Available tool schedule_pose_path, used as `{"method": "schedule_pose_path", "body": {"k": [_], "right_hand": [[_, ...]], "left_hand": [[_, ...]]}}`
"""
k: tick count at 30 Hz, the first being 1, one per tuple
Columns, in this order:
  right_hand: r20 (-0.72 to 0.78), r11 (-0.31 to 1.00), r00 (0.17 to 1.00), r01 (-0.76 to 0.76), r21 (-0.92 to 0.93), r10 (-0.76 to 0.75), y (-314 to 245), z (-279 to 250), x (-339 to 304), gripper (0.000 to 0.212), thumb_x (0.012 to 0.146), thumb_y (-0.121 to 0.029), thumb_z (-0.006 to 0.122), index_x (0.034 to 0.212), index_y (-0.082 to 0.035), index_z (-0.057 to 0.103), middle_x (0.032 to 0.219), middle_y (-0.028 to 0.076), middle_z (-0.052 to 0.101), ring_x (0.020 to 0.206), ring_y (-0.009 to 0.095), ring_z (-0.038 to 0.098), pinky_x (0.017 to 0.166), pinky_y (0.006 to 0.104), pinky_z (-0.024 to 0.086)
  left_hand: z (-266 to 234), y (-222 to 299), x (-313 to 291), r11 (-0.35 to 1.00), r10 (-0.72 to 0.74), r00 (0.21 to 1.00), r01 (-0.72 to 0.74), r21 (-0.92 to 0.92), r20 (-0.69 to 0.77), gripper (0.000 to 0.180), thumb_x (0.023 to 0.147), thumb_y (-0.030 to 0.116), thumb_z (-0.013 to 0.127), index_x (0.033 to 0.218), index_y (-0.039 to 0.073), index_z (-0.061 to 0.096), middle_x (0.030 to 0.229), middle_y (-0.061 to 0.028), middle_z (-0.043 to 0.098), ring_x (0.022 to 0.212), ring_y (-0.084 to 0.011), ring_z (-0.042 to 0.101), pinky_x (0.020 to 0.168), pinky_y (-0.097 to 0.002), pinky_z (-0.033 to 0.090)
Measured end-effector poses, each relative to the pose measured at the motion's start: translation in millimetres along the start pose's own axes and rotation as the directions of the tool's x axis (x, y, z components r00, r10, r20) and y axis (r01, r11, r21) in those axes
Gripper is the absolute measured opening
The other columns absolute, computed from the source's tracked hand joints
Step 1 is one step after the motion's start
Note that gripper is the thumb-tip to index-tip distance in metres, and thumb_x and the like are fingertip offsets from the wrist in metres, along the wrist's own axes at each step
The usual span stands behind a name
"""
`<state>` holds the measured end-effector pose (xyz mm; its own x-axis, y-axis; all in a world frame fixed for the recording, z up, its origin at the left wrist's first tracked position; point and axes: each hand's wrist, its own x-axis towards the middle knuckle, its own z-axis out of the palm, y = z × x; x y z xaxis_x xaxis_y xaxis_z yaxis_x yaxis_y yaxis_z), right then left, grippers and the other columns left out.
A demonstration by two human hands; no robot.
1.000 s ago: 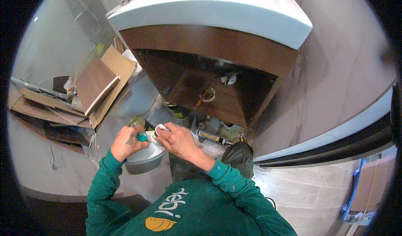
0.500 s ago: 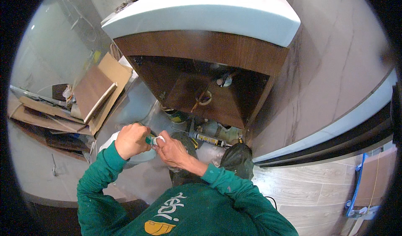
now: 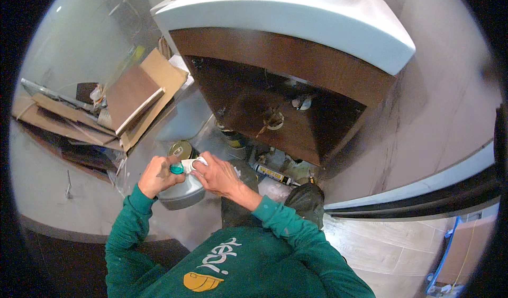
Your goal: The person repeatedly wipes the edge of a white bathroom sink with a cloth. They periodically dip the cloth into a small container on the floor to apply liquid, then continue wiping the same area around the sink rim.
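My left hand (image 3: 161, 175) pinches a small teal-green round cap (image 3: 176, 168) between thumb and fingers. Close beside it, my right hand (image 3: 218, 175) grips a small white object (image 3: 189, 164), partly hidden by the fingers. Whether the cap and the white object touch is hard to tell. Just beyond the hands stands a round tin with a gold-coloured lid (image 3: 180, 150). Below them sits a pale grey-white tub (image 3: 182, 198), partly covered by my hands.
A white washbasin (image 3: 286, 20) tops an open dark-brown cabinet (image 3: 275, 44) ahead. A sealant cartridge (image 3: 272, 174) lies on the floor near my knees. Cardboard and board pieces (image 3: 132, 102) are stacked at the left. A dark curved edge (image 3: 423, 192) runs along the right.
The view has shifted, so basin and cabinet appear farther right. The teal cap now shows its round face, and my hands are slightly turned. The gold-lidded tin and the tub show more fully.
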<state>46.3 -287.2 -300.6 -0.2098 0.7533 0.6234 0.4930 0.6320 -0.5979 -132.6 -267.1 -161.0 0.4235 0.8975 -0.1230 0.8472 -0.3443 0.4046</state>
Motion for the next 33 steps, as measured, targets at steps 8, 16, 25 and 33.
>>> {"method": "schedule_pose_path", "body": {"k": [8,16,25,33], "right_hand": [[-0.038,0.977,0.995,-0.084,0.198,0.093,7.0,-35.9,-2.7,0.025,0.093,-0.023,0.064,0.117,-0.014,0.067,0.102,0.012,0.066,0.09,0.034,0.067,0.073,0.0425,0.056],[-0.198,0.73,0.824,-0.326,0.6,0.53,6.8,-152.3,-41.1,0.034,0.088,-0.01,0.069,0.121,-0.004,0.064,0.102,0.009,0.073,0.095,0.016,0.067,0.087,0.0317,0.052],[-0.453,0.743,0.644,-0.288,0.604,0.617,-1.2,-214.9,-91.8,0.027,0.093,-0.019,0.066,0.116,-0.004,0.066,0.095,0.011,0.072,0.088,0.016,0.064,0.077,0.0284,0.049],[-0.501,0.743,0.577,-0.321,0.587,0.645,0.4,-212.8,-110.7,0.028,0.095,-0.02,0.066,0.118,-0.004,0.066,0.098,0.011,0.071,0.092,0.017,0.063,0.085,0.0314,0.049]], "left_hand": [[114.8,-115.7,13.9,0.895,-0.241,0.934,0.108,-0.433,-0.265,0.037,0.071,0.023,0.075,0.098,-0.003,0.071,0.077,-0.0121,0.071,0.067,-0.0222,0.066,0.066,-0.0348,0.053],[267.2,-183.2,65.2,0.854,-0.468,0.785,0.286,-0.434,-0.405,0.048,0.071,0.035,0.077,0.098,-0.004,0.07,0.09,-0.0203,0.071,0.088,-0.0312,0.067,0.08,-0.0425,0.051],[305.9,-225.1,60.3,0.456,-0.716,0.698,0.469,-0.757,0.001,0.055,0.079,0.036,0.076,0.107,-0.009,0.062,0.089,-0.0183,0.07,0.086,-0.0339,0.067,0.08,-0.0455,0.053],[293.1,-227.1,114.1,0.913,-0.405,0.853,0.359,-0.194,-0.328,0.061,0.078,0.045,0.076,0.125,0.008,0.062,0.105,-0.0246,0.069,0.1,-0.0456,0.063,0.088,-0.0519,0.05]]}}
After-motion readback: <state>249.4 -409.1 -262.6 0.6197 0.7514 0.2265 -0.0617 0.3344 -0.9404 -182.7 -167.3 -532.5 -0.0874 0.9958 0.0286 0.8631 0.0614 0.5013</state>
